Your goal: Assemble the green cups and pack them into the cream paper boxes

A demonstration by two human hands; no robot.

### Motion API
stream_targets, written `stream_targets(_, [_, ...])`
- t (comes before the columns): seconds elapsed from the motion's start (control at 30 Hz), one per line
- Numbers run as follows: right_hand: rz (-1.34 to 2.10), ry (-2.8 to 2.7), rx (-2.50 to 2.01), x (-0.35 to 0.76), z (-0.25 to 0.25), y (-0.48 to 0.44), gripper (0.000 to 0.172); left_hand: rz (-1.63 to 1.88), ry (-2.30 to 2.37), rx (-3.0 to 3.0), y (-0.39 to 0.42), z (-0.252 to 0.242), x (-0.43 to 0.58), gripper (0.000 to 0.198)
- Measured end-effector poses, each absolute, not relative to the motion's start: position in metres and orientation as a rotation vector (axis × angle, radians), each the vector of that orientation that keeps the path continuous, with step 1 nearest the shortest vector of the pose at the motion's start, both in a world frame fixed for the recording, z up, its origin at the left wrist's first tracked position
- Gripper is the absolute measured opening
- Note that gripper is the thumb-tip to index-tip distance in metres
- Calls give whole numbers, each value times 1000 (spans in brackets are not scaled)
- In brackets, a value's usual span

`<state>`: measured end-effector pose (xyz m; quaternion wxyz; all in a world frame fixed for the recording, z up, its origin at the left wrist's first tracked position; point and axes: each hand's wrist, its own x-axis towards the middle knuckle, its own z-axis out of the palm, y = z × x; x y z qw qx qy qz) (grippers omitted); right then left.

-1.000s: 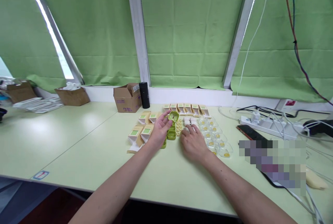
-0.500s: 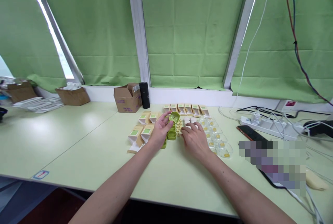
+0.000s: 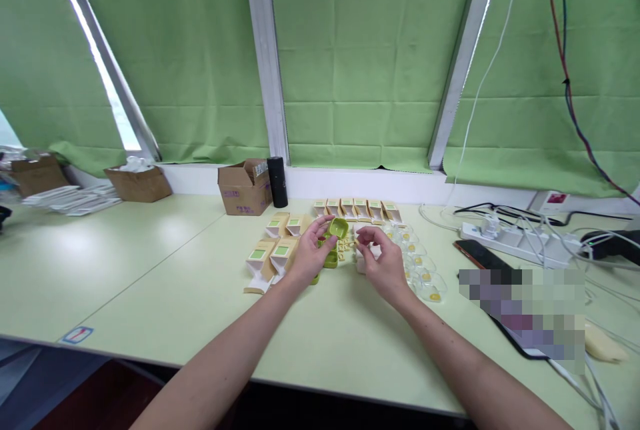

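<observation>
My left hand holds a small green case above the table, with its open side turned toward my right hand. My right hand is raised a little off the table, with thumb and forefinger pinched on a tiny yellowish piece close to the case. Below the hands lie more green cases, small yellow pieces and white pieces. Small cream-and-green boxes stand to the left of my left hand.
A row of small boxes lines the back, and clear trays with yellow dots lie to the right. A cardboard box and black cylinder stand behind. On the right are a power strip, cables and a phone.
My right hand lifted off the table pieces and came up toward the green case, now pinching a small piece. My left hand kept the case, tilting it slightly.
</observation>
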<state>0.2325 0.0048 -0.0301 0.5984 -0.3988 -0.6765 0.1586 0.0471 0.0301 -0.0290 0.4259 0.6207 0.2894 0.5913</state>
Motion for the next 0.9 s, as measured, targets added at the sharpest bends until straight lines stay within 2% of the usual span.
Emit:
stream_targets(0.1, [537, -1486, -834, 232, -28, 6, 24, 1474, 738, 1571, 32, -32, 47, 58])
stream_targets(0.37, [828, -1260, -784, 233, -28, 13, 25, 1464, 741, 1597, 35, -38, 48, 56])
stream_targets(0.67, [1161, -971, -841, 234, -25, 12, 49, 1455, 804, 1646, 32, -37, 48, 52])
stream_targets(0.9, [1295, -847, -844, 237, -27, 14, 57, 1447, 813, 1681, 34, -40, 48, 50])
